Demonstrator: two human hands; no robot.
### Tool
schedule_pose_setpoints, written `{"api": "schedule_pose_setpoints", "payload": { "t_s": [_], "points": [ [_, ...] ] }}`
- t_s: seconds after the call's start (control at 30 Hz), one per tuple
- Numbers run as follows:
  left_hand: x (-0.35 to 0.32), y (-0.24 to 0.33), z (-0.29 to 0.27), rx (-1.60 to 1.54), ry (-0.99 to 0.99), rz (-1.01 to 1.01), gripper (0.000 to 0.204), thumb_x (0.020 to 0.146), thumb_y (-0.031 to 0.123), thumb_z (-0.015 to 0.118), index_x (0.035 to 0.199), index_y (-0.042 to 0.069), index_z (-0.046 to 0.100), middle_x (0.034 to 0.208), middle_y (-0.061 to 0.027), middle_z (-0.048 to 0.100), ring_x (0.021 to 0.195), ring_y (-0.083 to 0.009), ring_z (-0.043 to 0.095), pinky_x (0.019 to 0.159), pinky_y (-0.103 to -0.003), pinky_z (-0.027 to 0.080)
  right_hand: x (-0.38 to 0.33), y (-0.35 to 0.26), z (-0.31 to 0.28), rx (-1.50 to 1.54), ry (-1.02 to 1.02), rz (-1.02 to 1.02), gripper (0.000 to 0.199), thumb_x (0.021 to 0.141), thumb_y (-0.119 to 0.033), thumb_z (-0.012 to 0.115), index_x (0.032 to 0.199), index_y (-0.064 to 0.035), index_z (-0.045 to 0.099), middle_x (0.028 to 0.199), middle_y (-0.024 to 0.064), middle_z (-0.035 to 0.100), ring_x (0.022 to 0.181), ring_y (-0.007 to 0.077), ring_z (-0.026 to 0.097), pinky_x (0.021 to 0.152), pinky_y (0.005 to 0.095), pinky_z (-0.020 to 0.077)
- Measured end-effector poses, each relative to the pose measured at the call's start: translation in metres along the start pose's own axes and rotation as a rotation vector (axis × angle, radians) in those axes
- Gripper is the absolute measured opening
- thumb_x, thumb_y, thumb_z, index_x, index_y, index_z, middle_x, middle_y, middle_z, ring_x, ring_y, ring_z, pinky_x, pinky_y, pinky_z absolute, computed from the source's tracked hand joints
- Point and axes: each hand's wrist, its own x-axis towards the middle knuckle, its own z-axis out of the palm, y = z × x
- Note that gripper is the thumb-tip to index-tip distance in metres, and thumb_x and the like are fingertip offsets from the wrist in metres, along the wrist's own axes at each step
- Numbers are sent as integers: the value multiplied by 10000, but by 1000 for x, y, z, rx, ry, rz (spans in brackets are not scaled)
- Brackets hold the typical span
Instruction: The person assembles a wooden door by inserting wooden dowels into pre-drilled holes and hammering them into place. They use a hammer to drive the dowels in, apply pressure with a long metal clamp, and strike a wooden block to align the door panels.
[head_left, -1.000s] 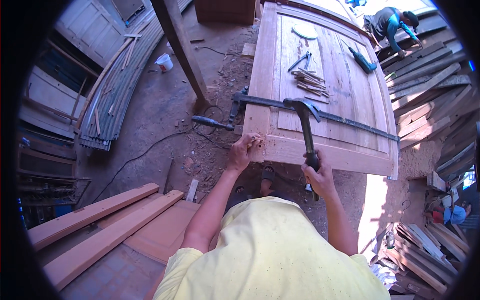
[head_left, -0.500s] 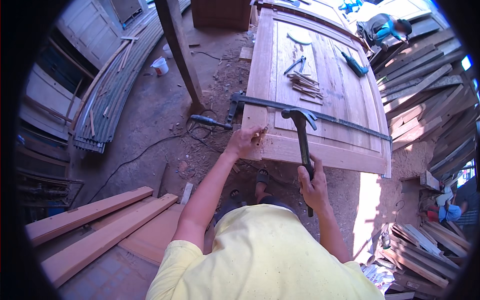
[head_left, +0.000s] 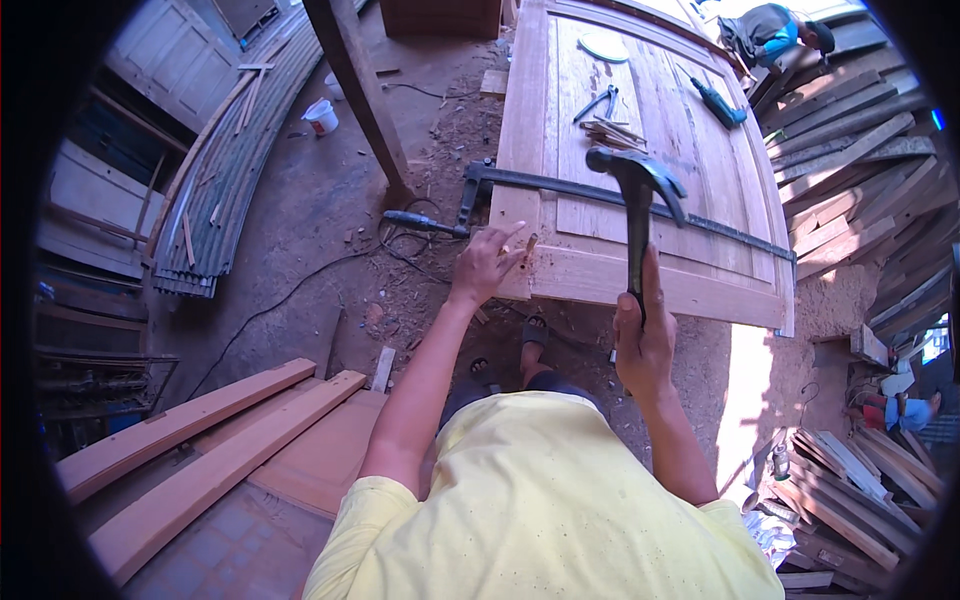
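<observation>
A large wooden door (head_left: 700, 110) lies flat in front of me. My left hand (head_left: 487, 262) rests at its near left corner, fingers pinching a small wooden peg (head_left: 530, 245) upright on the rail. My right hand (head_left: 643, 335) grips a dark claw hammer (head_left: 638, 195) by the handle, its head raised above the door. A long black bar clamp (head_left: 620, 195) spans the door's width just beyond my hands. On the door farther off lie several thin wooden pegs (head_left: 612, 133), pliers (head_left: 597, 102), a teal power drill (head_left: 722, 103) and a round pale disc (head_left: 604, 47).
Long planks (head_left: 190, 440) lie on the ground at my lower left. A wooden post (head_left: 355, 85) rises left of the door, with a white bucket (head_left: 322, 117) beyond. Timber is stacked on the right (head_left: 850, 130). Another person (head_left: 775, 30) bends over at the far end. A cable (head_left: 300, 290) trails over the dirt.
My right hand has lifted the hammer higher, its head now farther up above the door. My left hand stays at the peg on the near corner.
</observation>
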Motion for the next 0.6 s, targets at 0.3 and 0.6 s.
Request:
{"api": "schedule_pose_setpoints", "payload": {
  "t_s": [0.3,0.6],
  "points": [
    [-57,-18,24,-91,47,-649,458,1065,359,593,1435,131,451,1155,-215,659,1032,-381,673,903,-489,525,5,39,19,-141,-147,83,613,1106,-187,521,1676,-258,308,841,201,680,701,361,671,646,415,526],
    [-75,-54,68,-341,172,-485,398,1113,430,507,1248,55,492,1073,-239,661,947,-366,677,843,-487,520,-8,56,43,-247,-117,-107,574,1136,-219,461,1684,-238,294,670,57,524,562,117,511,544,326,445]
  ]
}}
